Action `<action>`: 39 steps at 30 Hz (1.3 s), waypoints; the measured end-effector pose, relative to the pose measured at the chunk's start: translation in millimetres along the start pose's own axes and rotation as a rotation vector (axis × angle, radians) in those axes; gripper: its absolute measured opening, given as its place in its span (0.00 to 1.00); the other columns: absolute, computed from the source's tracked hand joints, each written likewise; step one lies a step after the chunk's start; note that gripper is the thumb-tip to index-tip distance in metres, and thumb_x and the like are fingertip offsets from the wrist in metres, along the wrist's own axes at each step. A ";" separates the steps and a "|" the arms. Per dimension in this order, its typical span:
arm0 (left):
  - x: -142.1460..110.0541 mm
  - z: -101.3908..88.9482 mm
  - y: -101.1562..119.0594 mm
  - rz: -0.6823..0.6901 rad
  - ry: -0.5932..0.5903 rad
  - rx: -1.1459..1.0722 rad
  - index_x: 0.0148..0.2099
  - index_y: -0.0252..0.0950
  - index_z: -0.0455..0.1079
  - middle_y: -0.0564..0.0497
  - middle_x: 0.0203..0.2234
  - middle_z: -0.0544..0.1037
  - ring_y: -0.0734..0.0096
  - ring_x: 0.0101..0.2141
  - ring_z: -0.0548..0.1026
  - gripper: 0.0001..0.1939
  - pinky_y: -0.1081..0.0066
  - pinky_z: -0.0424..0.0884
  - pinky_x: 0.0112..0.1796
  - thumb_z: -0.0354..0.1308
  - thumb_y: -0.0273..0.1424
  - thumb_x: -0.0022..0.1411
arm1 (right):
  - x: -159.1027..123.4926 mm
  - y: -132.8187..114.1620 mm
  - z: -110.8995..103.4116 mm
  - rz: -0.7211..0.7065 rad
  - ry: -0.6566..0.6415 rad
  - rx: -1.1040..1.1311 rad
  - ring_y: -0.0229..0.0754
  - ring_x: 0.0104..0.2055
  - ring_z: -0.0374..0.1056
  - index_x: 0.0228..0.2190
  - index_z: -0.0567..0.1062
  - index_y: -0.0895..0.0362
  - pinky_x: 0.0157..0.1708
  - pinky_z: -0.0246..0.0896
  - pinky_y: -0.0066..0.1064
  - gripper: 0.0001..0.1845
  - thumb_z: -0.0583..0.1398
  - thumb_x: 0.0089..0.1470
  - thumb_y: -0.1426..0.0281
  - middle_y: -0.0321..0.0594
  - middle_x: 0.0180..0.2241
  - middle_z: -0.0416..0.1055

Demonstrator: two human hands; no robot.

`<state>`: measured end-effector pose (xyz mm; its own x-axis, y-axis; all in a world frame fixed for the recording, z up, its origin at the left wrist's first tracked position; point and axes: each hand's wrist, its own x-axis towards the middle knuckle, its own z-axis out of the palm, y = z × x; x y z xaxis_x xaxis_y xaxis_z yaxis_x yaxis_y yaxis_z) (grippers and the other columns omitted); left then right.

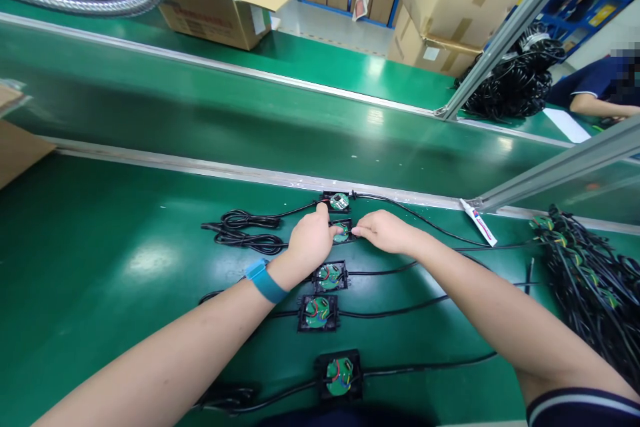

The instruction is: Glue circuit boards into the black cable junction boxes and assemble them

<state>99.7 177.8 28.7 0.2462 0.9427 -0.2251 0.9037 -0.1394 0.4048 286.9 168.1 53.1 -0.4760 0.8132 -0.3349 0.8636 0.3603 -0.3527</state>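
Note:
My left hand (pixel 313 237), with a blue-green wrist strap, is closed at the left side of a small black housing. Its thumb lies against the green circuit board (pixel 341 232) inside. From the right, my right hand (pixel 383 230) pinches the black cable where it enters this housing; the fingertips partly hide the spot. Just beyond lies another open housing with a round board (pixel 339 201). Nearer to me, several more stand in a column: a housing (pixel 330 276), a second housing (pixel 319 313) and the nearest housing (pixel 340 375), each with a board, coloured wires and cables.
A white tube (pixel 479 222) lies right of my hands by the metal ledge. A heap of black cables with boards (pixel 590 280) is at the right. Coiled cables (pixel 250 230) lie left. Beyond the ledge are cartons (pixel 215 13), a metal post (pixel 510 33) and another person's arm (pixel 600 105).

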 end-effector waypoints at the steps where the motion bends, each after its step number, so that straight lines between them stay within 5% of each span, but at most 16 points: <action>1: 0.0 0.2 -0.1 -0.002 -0.001 0.001 0.48 0.33 0.64 0.42 0.39 0.80 0.56 0.42 0.79 0.17 0.66 0.69 0.38 0.62 0.37 0.63 | 2.5 -1.4 -2.4 0.038 -0.012 0.033 0.36 0.30 0.66 0.28 0.77 0.59 0.31 0.51 0.26 0.22 0.51 0.68 0.64 0.39 0.29 0.75; 10: 0.4 2.8 -2.0 -0.002 0.007 -0.010 0.48 0.34 0.63 0.43 0.38 0.80 0.55 0.42 0.79 0.16 0.66 0.69 0.39 0.62 0.37 0.63 | 14.2 -13.5 -0.2 0.256 0.132 0.172 0.38 0.30 0.67 0.26 0.74 0.57 0.31 0.53 0.27 0.09 0.61 0.59 0.71 0.39 0.27 0.75; 14: 0.2 3.4 -2.0 0.006 0.015 -0.011 0.48 0.34 0.63 0.43 0.38 0.80 0.55 0.42 0.79 0.17 0.66 0.69 0.39 0.62 0.37 0.63 | 11.7 -6.4 12.9 0.300 0.224 0.383 0.34 0.27 0.66 0.25 0.71 0.57 0.30 0.55 0.25 0.09 0.63 0.56 0.73 0.33 0.24 0.73; 17: 0.2 3.2 -1.8 0.005 0.010 -0.009 0.48 0.34 0.63 0.43 0.39 0.80 0.55 0.42 0.79 0.17 0.66 0.69 0.39 0.62 0.37 0.63 | 11.4 -7.5 13.8 0.299 0.251 0.337 0.34 0.27 0.65 0.24 0.72 0.57 0.29 0.54 0.25 0.09 0.64 0.54 0.73 0.32 0.24 0.72; 20: 0.4 1.4 -1.5 0.001 -0.007 -0.007 0.48 0.34 0.63 0.43 0.39 0.80 0.56 0.42 0.79 0.17 0.66 0.69 0.39 0.62 0.37 0.63 | 18.5 -14.9 2.2 0.379 0.175 0.249 0.34 0.27 0.66 0.24 0.74 0.57 0.28 0.56 0.25 0.08 0.66 0.52 0.71 0.34 0.24 0.74; 25: 0.9 -2.5 -0.7 0.013 -0.016 -0.009 0.48 0.34 0.63 0.43 0.38 0.80 0.56 0.41 0.79 0.17 0.66 0.69 0.38 0.62 0.37 0.63 | 35.6 -22.1 -20.6 0.541 -0.149 0.220 0.37 0.24 0.70 0.24 0.76 0.60 0.27 0.61 0.26 0.09 0.67 0.51 0.69 0.41 0.23 0.76; 32: 1.7 -1.0 -1.6 0.019 -0.028 -0.011 0.49 0.34 0.63 0.41 0.38 0.80 0.55 0.41 0.79 0.16 0.65 0.69 0.37 0.61 0.36 0.63 | 36.6 -24.3 -18.9 0.504 -0.088 0.021 0.46 0.35 0.75 0.30 0.80 0.59 0.31 0.65 0.30 0.18 0.68 0.49 0.55 0.47 0.33 0.79; 39: 3.5 3.1 -6.2 0.056 0.004 -0.018 0.47 0.33 0.64 0.42 0.38 0.79 0.55 0.41 0.78 0.17 0.65 0.69 0.37 0.63 0.36 0.62 | 38.5 -48.4 -8.8 0.434 -0.109 -0.158 0.54 0.44 0.76 0.41 0.80 0.63 0.38 0.69 0.34 0.15 0.64 0.56 0.66 0.57 0.40 0.79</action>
<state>96.1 181.0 22.6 0.2944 0.9349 -0.1983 0.8823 -0.1861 0.4323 228.2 186.0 64.9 -0.0728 0.8545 -0.5143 0.9972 0.0696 -0.0255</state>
